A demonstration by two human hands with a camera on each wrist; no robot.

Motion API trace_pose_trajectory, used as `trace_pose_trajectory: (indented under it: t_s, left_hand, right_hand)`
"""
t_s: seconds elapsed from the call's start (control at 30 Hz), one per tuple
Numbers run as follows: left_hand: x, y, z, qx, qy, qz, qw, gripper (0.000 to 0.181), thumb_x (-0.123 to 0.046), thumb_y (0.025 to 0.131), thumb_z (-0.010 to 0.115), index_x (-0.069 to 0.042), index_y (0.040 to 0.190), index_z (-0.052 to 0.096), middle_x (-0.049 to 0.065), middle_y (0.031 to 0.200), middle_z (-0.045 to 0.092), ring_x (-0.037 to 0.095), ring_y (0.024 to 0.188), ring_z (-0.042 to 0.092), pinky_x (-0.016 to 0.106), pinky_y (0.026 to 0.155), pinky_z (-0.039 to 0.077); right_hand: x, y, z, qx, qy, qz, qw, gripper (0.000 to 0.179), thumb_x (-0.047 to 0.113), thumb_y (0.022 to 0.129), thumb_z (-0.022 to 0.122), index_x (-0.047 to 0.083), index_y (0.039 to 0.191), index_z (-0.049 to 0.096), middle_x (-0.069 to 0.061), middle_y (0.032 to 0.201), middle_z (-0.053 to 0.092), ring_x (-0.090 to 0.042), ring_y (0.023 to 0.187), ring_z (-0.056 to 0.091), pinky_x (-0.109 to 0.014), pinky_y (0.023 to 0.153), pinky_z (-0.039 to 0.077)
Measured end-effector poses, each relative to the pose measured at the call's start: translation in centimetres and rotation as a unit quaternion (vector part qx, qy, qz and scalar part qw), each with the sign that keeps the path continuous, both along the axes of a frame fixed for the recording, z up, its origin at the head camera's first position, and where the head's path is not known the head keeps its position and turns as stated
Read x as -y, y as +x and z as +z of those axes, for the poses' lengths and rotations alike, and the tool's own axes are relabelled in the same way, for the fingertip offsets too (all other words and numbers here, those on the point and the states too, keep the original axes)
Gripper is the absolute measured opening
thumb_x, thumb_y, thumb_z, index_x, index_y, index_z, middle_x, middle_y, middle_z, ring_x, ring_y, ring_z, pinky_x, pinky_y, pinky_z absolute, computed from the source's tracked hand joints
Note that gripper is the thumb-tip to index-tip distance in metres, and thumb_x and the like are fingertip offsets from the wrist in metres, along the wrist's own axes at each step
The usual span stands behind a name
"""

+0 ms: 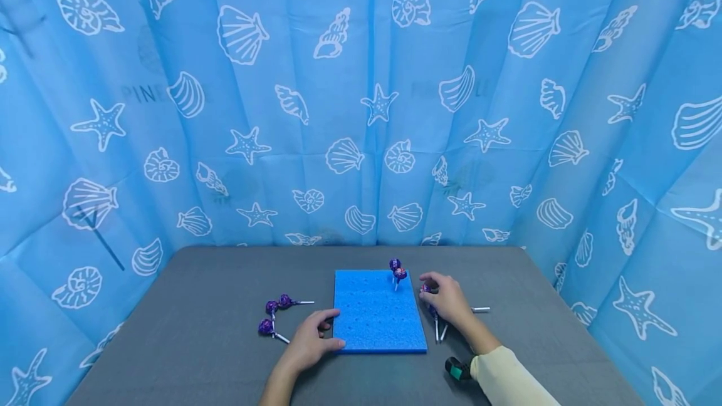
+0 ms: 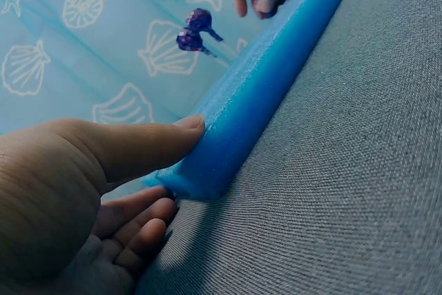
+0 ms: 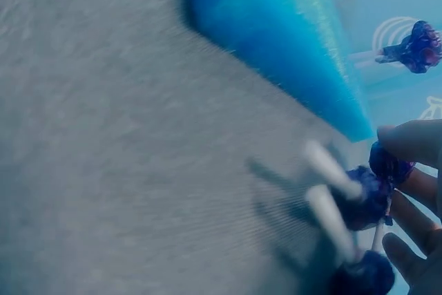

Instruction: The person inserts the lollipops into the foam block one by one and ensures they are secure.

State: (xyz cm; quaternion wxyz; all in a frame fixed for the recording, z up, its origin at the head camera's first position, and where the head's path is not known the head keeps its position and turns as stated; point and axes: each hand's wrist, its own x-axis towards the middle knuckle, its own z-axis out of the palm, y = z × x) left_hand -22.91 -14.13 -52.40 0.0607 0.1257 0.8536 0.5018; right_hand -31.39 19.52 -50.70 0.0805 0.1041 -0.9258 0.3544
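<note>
A blue foam block with small holes in its top lies on the table. My left hand rests at its left edge, the thumb straight and pressing on the foam, the other fingers beside the corner. Two purple-wrapped lollipops stand on their sticks in the far right part of the block. To the right of the block, my right hand pinches the wrapped head of a lollipop between thumb and fingers. Lying right below these fingers are more lollipops with white sticks.
Three purple lollipops lie on the grey table left of the block. Another white stick shows behind the right wrist. A black device with a green patch is at the right sleeve. Blue shell-print curtains surround the table.
</note>
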Motion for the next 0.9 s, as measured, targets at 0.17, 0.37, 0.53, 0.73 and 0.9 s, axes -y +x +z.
trace_pose_trajectory:
  t_s: [0.17,0.37,0.53,0.73,0.9]
  left_hand:
    - [-0.1,0.0,0.0,0.004,-0.004,0.006,1.0000,0.063,-0.027,0.080,0.079,-0.010,0.136,0.055,0.013,0.127,0.055,0.030,0.108,0.055,0.052,0.088,0.046]
    - [-0.1,-0.1,-0.1,0.000,-0.005,0.005,1.0000,0.063,-0.028,0.080,0.080,-0.010,0.136,0.055,0.013,0.127,0.055,0.029,0.107,0.055,0.051,0.088,0.046]
    - [0.0,-0.2,-0.3,-0.002,-0.005,0.003,1.0000,0.062,-0.027,0.081,0.079,-0.009,0.135,0.056,0.013,0.127,0.055,0.029,0.107,0.055,0.050,0.088,0.046]
    - [0.0,-0.2,-0.3,0.000,-0.005,0.003,1.0000,0.063,-0.027,0.080,0.080,-0.010,0.135,0.055,0.012,0.127,0.055,0.028,0.107,0.055,0.050,0.088,0.046]
    - [0.0,-0.1,-0.3,0.000,-0.004,0.005,1.0000,0.063,-0.027,0.080,0.080,-0.010,0.135,0.055,0.012,0.127,0.055,0.029,0.107,0.055,0.050,0.088,0.046]
  right_hand:
    - [0.2,-0.6,0.6,-0.023,-0.019,0.009,0.9995,0.032,0.006,0.084,0.074,0.006,0.115,0.066,-0.004,0.099,0.066,-0.023,0.093,0.062,-0.045,0.080,0.051]
    - [0.6,-1.1,1.7,-0.048,-0.046,0.004,0.9978,0.030,0.004,0.084,0.074,0.005,0.113,0.067,-0.006,0.098,0.066,-0.025,0.092,0.061,-0.042,0.077,0.051]
    - [1.1,-1.6,2.4,-0.070,-0.070,0.003,0.9951,0.026,0.005,0.086,0.073,0.005,0.111,0.068,-0.007,0.099,0.067,-0.025,0.093,0.062,-0.042,0.079,0.052]
    - [1.5,-2.3,3.6,-0.115,-0.098,0.019,0.9883,0.023,0.002,0.085,0.073,0.000,0.107,0.068,-0.013,0.100,0.068,-0.030,0.093,0.064,-0.047,0.081,0.052]
    - [1.6,-2.9,4.8,-0.143,-0.111,0.022,0.9833,0.024,-0.001,0.084,0.073,-0.003,0.107,0.068,-0.014,0.100,0.068,-0.031,0.094,0.065,-0.047,0.082,0.052]
